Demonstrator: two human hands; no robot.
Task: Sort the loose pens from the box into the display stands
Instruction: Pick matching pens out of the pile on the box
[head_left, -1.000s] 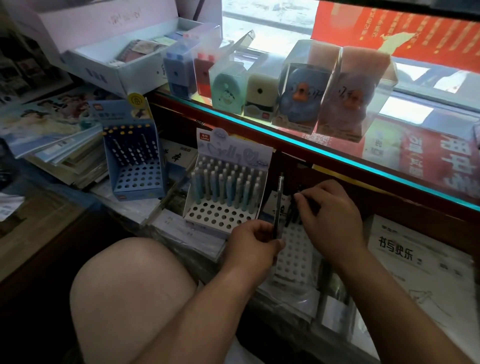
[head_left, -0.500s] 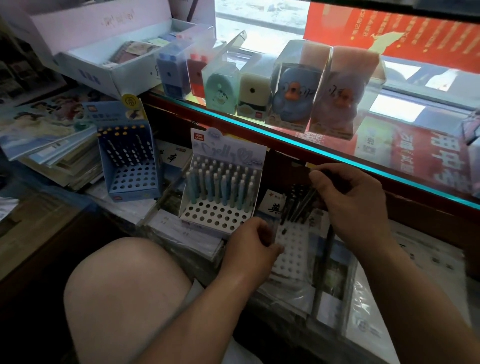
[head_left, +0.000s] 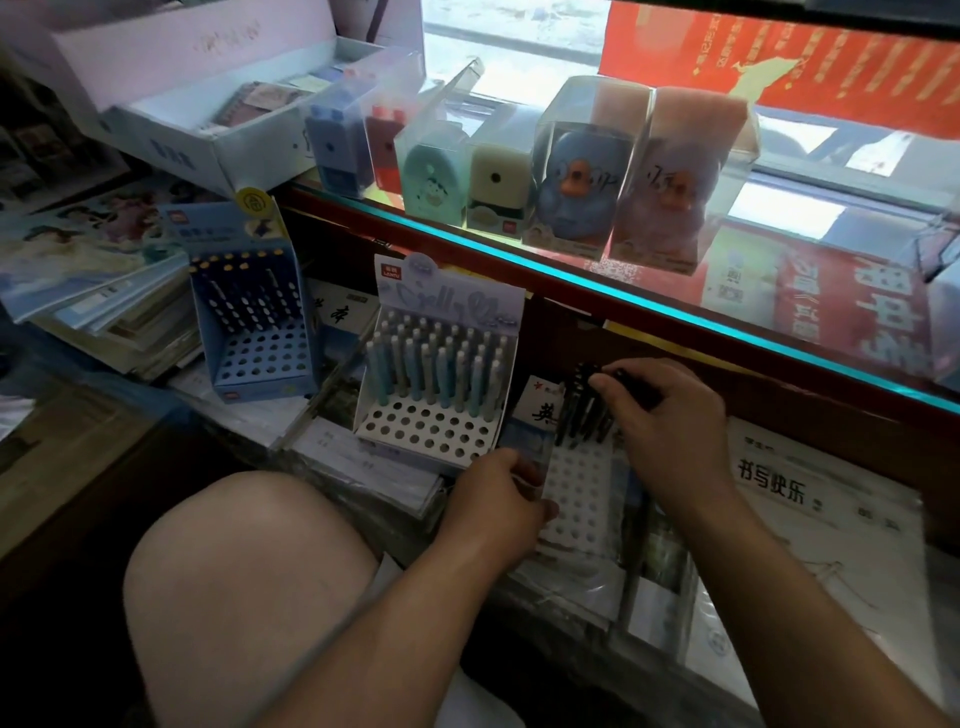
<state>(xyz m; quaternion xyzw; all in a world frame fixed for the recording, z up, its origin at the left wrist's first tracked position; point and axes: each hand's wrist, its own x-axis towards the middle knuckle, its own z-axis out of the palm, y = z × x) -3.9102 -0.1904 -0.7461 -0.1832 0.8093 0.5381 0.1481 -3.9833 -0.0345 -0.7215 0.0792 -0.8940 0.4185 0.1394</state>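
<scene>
A white perforated stand (head_left: 582, 499) lies low in front of me, with several dark pens (head_left: 581, 410) standing in its back rows. My left hand (head_left: 496, 501) grips the stand's front left edge. My right hand (head_left: 670, 415) is over the back rows, and its fingertips pinch the top of a dark pen (head_left: 631, 382). To the left stands a white display stand (head_left: 426, 434) full of pastel pens (head_left: 436, 366). Further left is a blue stand (head_left: 260, 358) with dark dotted pens (head_left: 247, 299) in its back rows.
A glass counter edge (head_left: 623, 299) runs above the stands, with boxed sharpeners (head_left: 576, 171) on top and an open white box (head_left: 208, 124) at the far left. Stacked notebooks (head_left: 104, 306) lie left, plastic-wrapped workbooks (head_left: 810, 519) right. My bare knee (head_left: 234, 571) is below.
The pen my left hand held upright is gone from it; that hand now grips the stand. My right hand lifted away, then came back down onto the dark pens.
</scene>
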